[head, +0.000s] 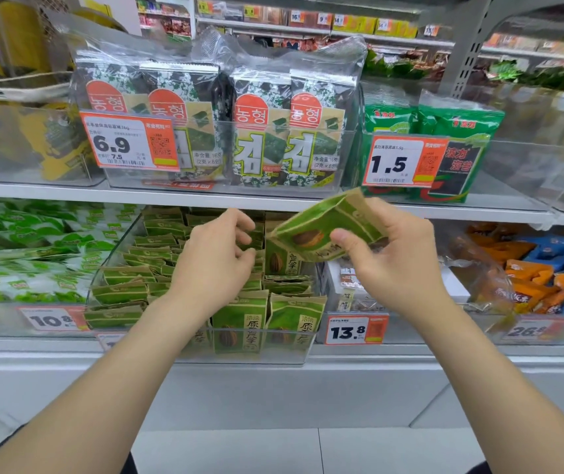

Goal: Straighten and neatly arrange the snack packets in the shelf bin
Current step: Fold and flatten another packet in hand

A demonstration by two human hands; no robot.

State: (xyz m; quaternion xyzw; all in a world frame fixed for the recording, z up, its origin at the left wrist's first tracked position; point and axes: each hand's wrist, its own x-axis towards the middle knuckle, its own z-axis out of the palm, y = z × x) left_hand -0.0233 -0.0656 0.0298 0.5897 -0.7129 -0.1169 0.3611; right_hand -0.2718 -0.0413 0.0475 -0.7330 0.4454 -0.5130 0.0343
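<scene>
A clear plastic shelf bin [109, 254] on the lower shelf holds several green-and-tan snack packets [239, 323] in rows, some upright at the front, others leaning. My right hand [390, 254] grips one such packet [321, 224], lifted and tilted above the bin's right side, thumb on its face. My left hand [215, 254] reaches into the middle of the bin with fingers curled over the packet tops; whether it pinches one is hidden.
The upper shelf edge [171, 195] runs just above my hands, carrying seaweed packs [260, 131] in clear bins. Green-white packets [27, 254] lie left of the bin, orange and blue packets [540, 268] to the right. Price tags [352, 331] line the shelf front.
</scene>
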